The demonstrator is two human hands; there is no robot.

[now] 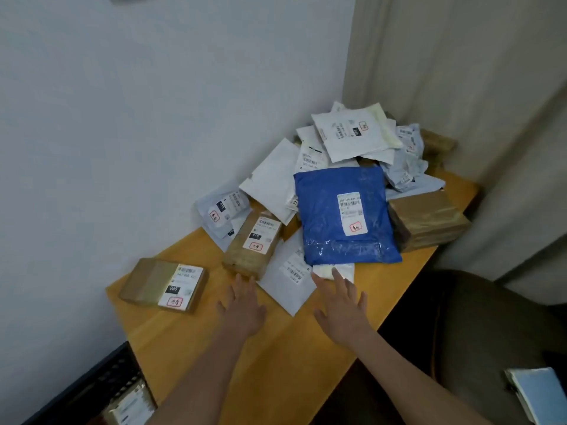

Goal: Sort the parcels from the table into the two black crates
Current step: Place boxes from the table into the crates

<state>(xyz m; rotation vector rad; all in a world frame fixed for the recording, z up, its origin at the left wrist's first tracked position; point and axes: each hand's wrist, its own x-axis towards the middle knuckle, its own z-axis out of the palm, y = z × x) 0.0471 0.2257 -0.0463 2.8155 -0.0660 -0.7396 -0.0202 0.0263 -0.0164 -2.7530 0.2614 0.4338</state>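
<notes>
Your parcels sit heaped on the wooden table, most of them piled toward its far end against the wall. On top lies a blue plastic mailer with a white label and a red-marked sticker, its near edge overlapping a white flat mailer that carries a barcode label. Just left of that stands a tape-wrapped brown box, tilted lengthwise toward you, and well apart from the heap, near the table's left edge, a second brown box lies flat with a label reading 060. Behind the blue mailer are more white and grey bags, and at the table's right edge a stack of brown cartons.

One black crate shows at the lower left, below the table's near-left corner — inside it you can see part of a labelled parcel, though blur hides the details.

Your left hand hovers flat over the table, fingers straight and relaxed, tips just at the near end of the tilted brown box; it grips nothing. Your right hand is spread wide too, fingers released — the forefinger reaches the small pale packet under the blue mailer's near edge, whether touching it you cannot tell.
</notes>
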